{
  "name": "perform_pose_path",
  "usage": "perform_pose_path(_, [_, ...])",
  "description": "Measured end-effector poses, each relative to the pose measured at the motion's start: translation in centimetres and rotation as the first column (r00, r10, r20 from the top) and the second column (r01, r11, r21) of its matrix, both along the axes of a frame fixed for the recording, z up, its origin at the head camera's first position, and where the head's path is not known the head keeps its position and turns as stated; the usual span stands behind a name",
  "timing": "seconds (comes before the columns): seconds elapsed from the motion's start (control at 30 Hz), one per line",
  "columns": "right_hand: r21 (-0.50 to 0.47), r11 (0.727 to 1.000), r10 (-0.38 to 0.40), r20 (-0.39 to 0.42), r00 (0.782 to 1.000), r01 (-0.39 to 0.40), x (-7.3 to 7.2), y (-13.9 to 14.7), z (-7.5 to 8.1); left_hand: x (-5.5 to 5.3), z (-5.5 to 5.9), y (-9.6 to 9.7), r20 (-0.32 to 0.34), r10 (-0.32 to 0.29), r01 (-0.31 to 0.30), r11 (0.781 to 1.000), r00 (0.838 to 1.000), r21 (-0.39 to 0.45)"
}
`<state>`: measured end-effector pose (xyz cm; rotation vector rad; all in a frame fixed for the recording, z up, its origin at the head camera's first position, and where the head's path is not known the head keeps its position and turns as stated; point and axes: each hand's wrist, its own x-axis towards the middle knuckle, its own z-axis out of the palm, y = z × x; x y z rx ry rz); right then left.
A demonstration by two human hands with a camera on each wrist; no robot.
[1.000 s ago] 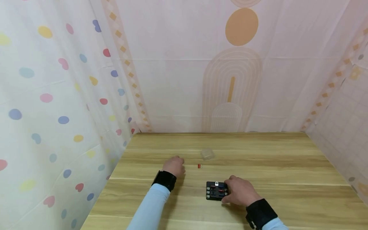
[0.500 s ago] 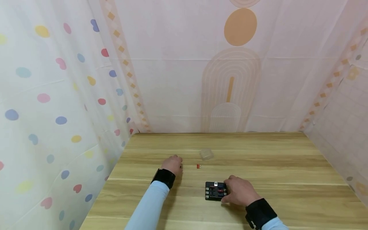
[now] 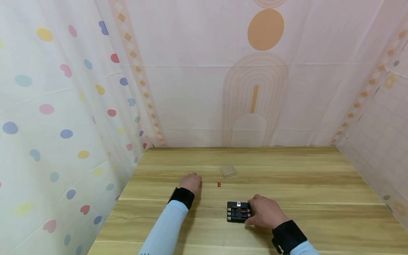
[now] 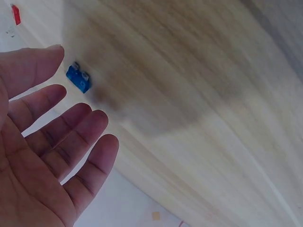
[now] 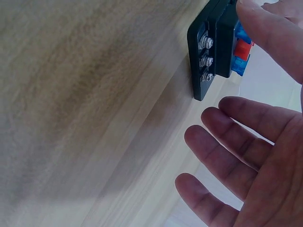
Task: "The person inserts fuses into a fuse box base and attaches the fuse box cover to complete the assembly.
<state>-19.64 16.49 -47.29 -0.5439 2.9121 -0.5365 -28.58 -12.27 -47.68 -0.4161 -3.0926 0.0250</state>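
Fingers parted, the empty left hand hovers beside a blue plastic fuse at left; nearer, the loosely spread right hand meets a black rectangular fuse block on the bench, apparently steadying it.

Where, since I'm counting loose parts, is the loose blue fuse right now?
In the left wrist view, the blue fuse lies on the tabletop, left of center, just beyond the left hand; the red fuse is nearer the top-left corner.
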Motion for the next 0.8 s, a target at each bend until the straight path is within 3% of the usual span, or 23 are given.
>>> perform_pose_path(0.4, [0.001,1.0,-0.004,0.013,1.0,0.004,0.08,0.08,0.07,0.32,-0.61,0.31,-0.04,0.01,-0.012,0.999,0.999,-0.032])
perform_pose_path(0.8, [-0.011,1.0,0.006,0.013,1.0,-0.006,0.19,0.07,0.16,0.93,-0.25,0.13,-0.076,0.011,-0.009,1.0,0.997,0.019])
